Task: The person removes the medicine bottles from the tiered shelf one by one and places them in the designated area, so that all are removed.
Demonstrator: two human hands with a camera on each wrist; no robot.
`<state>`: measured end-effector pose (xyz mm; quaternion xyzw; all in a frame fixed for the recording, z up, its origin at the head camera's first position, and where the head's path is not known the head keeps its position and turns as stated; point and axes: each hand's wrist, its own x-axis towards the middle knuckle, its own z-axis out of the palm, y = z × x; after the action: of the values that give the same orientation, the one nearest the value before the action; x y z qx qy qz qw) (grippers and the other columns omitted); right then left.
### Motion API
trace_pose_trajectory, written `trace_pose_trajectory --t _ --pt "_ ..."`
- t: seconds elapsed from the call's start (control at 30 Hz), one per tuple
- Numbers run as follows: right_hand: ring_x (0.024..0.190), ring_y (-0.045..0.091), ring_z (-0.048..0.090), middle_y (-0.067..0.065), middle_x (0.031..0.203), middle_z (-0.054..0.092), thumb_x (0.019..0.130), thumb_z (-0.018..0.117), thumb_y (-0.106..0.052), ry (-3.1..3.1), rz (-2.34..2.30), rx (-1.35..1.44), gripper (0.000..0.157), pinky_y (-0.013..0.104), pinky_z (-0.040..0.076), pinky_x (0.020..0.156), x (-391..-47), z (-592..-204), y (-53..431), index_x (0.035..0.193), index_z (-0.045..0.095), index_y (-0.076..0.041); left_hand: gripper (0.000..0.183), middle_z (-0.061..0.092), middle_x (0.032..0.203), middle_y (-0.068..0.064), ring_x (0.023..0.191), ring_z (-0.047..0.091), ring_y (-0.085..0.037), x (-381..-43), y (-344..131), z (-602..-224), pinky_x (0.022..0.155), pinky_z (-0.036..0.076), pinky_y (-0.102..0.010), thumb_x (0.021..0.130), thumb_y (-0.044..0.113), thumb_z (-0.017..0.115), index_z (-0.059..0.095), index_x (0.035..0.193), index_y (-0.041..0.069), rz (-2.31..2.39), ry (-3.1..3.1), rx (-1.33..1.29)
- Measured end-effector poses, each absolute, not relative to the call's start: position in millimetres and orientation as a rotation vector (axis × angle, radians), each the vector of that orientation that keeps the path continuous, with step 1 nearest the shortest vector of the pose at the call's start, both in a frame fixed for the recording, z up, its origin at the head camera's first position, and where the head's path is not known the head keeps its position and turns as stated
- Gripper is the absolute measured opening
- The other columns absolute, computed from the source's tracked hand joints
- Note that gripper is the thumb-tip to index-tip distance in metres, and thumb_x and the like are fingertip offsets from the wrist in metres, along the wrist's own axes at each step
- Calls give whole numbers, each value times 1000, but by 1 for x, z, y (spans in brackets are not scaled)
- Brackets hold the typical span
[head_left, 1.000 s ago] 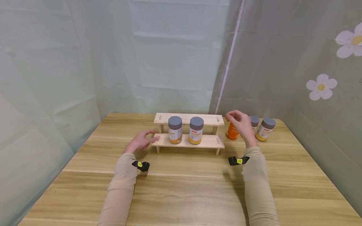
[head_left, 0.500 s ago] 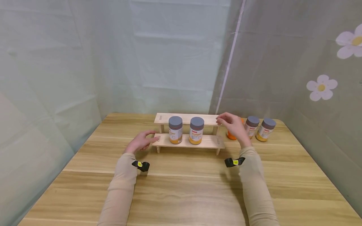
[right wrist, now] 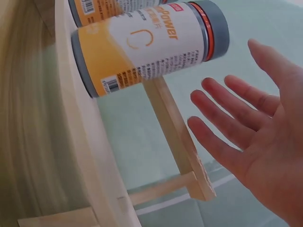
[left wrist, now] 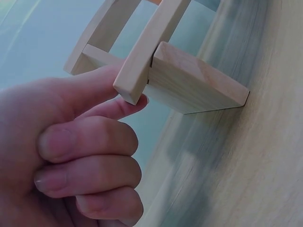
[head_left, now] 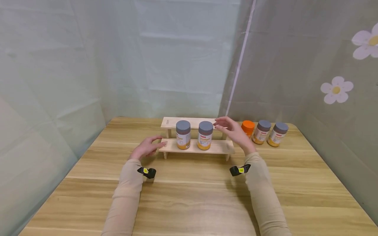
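Note:
Two grey-lidded jars stand on the lower board of a two-tier wooden rack: a left jar (head_left: 183, 135) and a right jar (head_left: 205, 135). At the left end of that board, my left hand (head_left: 146, 147) pinches the wooden rack (left wrist: 137, 71) between thumb and index finger, the other fingers curled under. My right hand (head_left: 233, 131) is beside the right jar, its fingertips close to the grey lid. In the right wrist view its fingers are spread and extended, with a gap between them and the right jar (right wrist: 147, 45).
Right of the rack, an orange-lidded jar (head_left: 248, 127) stands partly behind my right hand. Two more grey-lidded jars, a nearer one (head_left: 262, 132) and an outer one (head_left: 277, 135), stand beside it on the wooden table (head_left: 189, 196). A curtain (head_left: 177, 65) hangs behind.
My right hand has moved left from above the orange-lidded jar to the right jar on the rack, uncovering the jars on the table. The left hand has stayed on the rack.

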<state>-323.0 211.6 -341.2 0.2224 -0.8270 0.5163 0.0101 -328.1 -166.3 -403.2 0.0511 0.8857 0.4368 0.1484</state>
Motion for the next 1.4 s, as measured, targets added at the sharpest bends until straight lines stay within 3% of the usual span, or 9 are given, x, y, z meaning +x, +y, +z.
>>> trace_pose_trajectory --t 0.67,1.4 --pt "130 35 50 13 139 50 90 70 -21 -2662 1604 786 60 50 41 108 -323 -353 182 141 40 -11 70 37 53 5 45 31 -10 -332 -168 -407 46 28 -24 92 50 60 36 149 17 1315 2512 137" --pt "116 34 61 15 129 58 86 74 -20 -2622 1510 757 55 46 51 97 -321 -352 184 134 48 -9 68 34 49 5 41 29 -10 -329 -168 -404 44 28 -24 93 49 59 36 149 17 1263 2542 136"
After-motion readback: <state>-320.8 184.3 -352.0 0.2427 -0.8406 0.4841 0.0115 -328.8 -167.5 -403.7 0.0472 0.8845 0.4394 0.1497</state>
